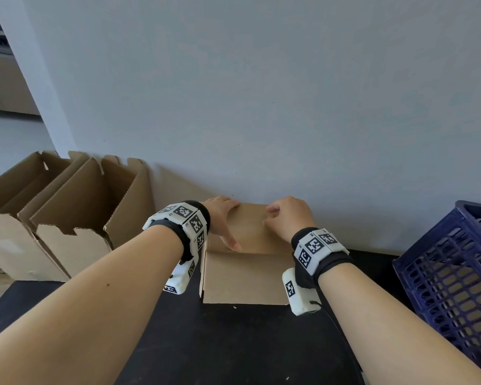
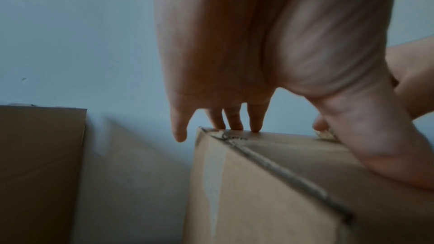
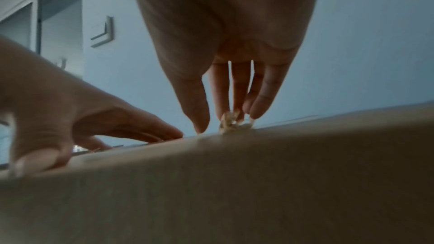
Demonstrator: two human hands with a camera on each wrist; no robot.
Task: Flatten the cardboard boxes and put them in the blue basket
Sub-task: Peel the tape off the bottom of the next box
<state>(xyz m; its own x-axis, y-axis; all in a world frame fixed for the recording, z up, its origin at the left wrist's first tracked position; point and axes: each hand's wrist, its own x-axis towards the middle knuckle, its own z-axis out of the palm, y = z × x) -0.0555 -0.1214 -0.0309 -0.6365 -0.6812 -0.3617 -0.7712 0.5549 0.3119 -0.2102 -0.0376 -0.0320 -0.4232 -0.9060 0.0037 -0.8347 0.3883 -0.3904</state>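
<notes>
A closed brown cardboard box [image 1: 245,276] stands on the black table [image 1: 233,343] against the wall. My left hand [image 1: 228,223] lies across its top: the fingertips [image 2: 234,125] touch the far left corner and the thumb rests flat nearer me. My right hand [image 1: 277,215] is at the far edge of the top. There its fingers pinch a crumpled bit of clear tape [image 3: 229,123] that sticks up from the box [image 3: 234,183]. The blue basket [image 1: 450,273] stands at the right, tilted, with brown cardboard showing through its lattice.
Two open cardboard boxes [image 1: 75,218] [image 1: 14,207] with raised flaps stand left of the table, beside the wall. The grey wall runs close behind the closed box. Bare black tabletop lies in front of the box, between my forearms.
</notes>
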